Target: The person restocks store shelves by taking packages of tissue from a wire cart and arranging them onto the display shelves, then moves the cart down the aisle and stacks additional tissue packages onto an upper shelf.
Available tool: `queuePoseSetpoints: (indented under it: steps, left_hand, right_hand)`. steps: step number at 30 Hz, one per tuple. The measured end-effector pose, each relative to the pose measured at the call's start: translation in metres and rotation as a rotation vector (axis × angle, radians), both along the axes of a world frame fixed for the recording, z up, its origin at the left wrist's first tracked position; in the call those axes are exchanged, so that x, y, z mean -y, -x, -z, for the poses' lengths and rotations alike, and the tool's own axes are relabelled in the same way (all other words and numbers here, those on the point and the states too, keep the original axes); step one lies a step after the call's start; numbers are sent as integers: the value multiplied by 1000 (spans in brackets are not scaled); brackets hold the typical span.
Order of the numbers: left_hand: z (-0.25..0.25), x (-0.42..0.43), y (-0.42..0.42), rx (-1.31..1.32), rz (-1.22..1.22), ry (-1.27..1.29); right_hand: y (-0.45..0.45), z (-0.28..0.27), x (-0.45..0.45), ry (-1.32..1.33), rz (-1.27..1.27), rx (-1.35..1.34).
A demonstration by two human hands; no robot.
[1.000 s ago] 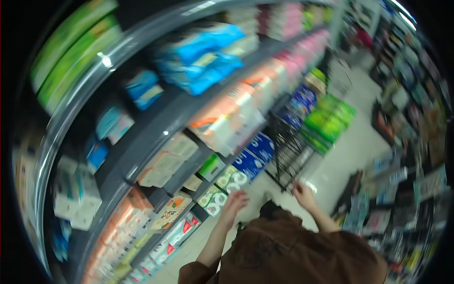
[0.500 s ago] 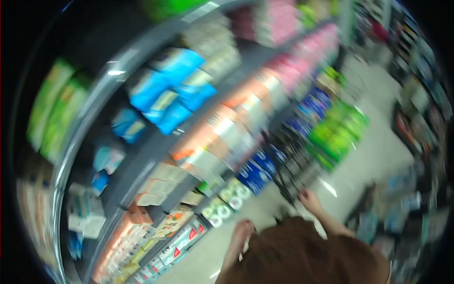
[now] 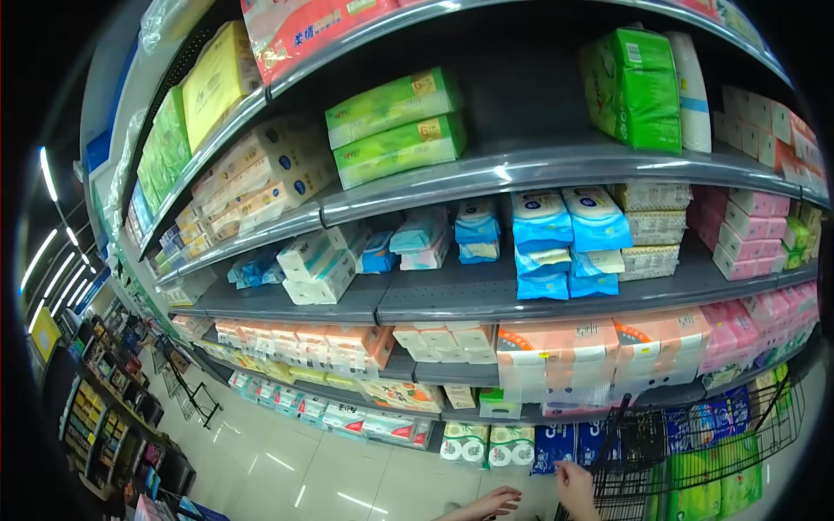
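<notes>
At the bottom edge, my left hand (image 3: 497,504) is held over the floor with its fingers stretched out to the right and nothing in it. My right hand (image 3: 575,488) is just beside it, fingers curled in, at the near left edge of a black wire cart (image 3: 695,464). Whether those fingers hold anything cannot be made out. Dark blue packs (image 3: 553,445) lie behind the right hand, with white-and-green toilet roll packs (image 3: 511,446) to their left. Bright green packs (image 3: 738,473) show through the cart's wires.
Long grey shelves (image 3: 495,291) of tissue packs curve across the view. Blue packs (image 3: 543,221) and green packs (image 3: 395,126) stand on the upper levels. Another wire cart (image 3: 187,391) is far left, near a dark display rack (image 3: 95,417) across the tiled aisle (image 3: 287,460).
The view has turned left and levelled to face the shelves. Both hands and the cart now appear lower in view, and my left hand's fingers now point right.
</notes>
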State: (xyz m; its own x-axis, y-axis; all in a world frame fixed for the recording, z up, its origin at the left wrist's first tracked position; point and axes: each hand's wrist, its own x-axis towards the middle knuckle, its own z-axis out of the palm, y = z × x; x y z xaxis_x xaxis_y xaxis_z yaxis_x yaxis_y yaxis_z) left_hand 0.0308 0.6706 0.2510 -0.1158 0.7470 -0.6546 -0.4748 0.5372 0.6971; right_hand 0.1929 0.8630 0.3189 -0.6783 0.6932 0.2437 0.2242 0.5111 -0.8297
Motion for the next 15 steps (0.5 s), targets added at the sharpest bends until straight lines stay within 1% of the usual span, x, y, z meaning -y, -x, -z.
queuePoseSetpoints:
  steps: [1, 4, 5, 6, 8, 10, 11, 12, 14, 15]
  left_hand:
    - [1, 4, 6, 0, -42, 70]
    - [-44, 11, 14, -22, -183, 128]
    - [-31, 10, 21, -87, -141, 131]
    - [-19, 11, 29, -97, -166, 119]
    - [-23, 15, 33, -99, -224, 98]
    - [1, 14, 48, 21, -272, 33]
    - [11, 13, 52, 81, -295, -5]
    - [23, 15, 50, 97, -279, -18]
    - [30, 12, 63, 106, -225, -57]
    - [16, 7, 79, 79, -200, -76]
  right_hand:
    - [2, -8, 9, -47, -27, 42]
    - [0, 27, 18, 25, -200, 355]
    - [2, 31, 23, 16, -188, 343]
    - [1, 35, 30, 7, -181, 336]
    - [7, 22, 31, 35, -222, 310]
    - [22, 5, 18, 98, -314, 266]
    - [37, 2, 14, 5, -245, 257]
    - [44, -6, 6, 60, -206, 179]
    - [81, -120, 1, 161, -109, -3]
    - [96, -186, 2, 48, -115, -96]
